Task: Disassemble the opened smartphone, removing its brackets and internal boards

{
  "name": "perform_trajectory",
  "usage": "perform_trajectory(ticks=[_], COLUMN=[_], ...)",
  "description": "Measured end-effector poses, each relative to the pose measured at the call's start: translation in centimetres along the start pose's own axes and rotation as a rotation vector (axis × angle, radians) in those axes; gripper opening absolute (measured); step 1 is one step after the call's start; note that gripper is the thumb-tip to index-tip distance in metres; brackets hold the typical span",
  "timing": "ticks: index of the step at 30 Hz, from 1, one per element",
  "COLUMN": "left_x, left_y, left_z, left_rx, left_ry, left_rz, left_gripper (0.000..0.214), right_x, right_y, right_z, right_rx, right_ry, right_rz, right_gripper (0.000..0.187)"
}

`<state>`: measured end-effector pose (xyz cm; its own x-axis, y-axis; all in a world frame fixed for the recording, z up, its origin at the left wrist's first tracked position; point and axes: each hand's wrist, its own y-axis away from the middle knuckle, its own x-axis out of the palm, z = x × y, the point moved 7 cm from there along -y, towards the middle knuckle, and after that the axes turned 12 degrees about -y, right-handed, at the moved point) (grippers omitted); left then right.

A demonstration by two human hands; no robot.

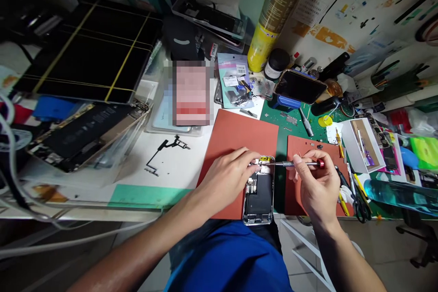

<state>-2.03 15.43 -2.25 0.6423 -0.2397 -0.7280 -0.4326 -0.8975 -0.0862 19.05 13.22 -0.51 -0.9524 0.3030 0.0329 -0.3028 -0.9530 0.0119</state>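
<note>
An opened phone lies face down on the red mat at the desk's front edge, its battery and boards exposed. My left hand rests on the phone's upper left, fingers curled and pressed against its top. My right hand is closed round a small screwdriver with a red cap. The screwdriver lies almost level, its tip pointing left at the phone's top end by my left fingertips.
A second red mat lies under my right hand. A white parts box, scissors, a propped phone, a spray can, an opened tablet and a flex cable crowd the desk.
</note>
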Motion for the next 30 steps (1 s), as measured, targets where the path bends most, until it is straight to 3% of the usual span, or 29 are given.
perform_trajectory(ticks=[4,8,11,17,24,30], left_x=[0.0,-1.3,-2.6,-1.3,-0.3,-1.4], left_y=[-0.3,-1.4,-3.3,-6.7,-6.6,-6.0], left_z=[-0.3,0.5,1.2,1.1,2.1,2.7], left_rx=[0.049,0.05,-0.01,-0.063,-0.086,-0.103], left_ry=[0.045,-0.019,-0.201,-0.633,-0.578,-0.5], left_rz=[0.013,-0.044,-0.134,-0.029,-0.033,-0.038], left_gripper=[0.016,0.019,0.024,0.036,0.036,0.037], right_x=[0.2,-0.6,-1.1,-0.9,-1.1,-0.9], right_y=[-0.1,-0.3,-0.3,0.4,0.2,-0.4], right_z=[-0.8,-0.1,0.4,0.4,1.0,2.0], right_rx=[0.061,-0.008,-0.054,-0.098,-0.132,-0.174], right_ry=[-0.102,-0.097,-0.069,-0.005,0.004,0.045], right_rz=[0.009,-0.065,-0.105,-0.06,-0.064,-0.044], right_gripper=[0.026,0.027,0.029,0.026,0.026,0.028])
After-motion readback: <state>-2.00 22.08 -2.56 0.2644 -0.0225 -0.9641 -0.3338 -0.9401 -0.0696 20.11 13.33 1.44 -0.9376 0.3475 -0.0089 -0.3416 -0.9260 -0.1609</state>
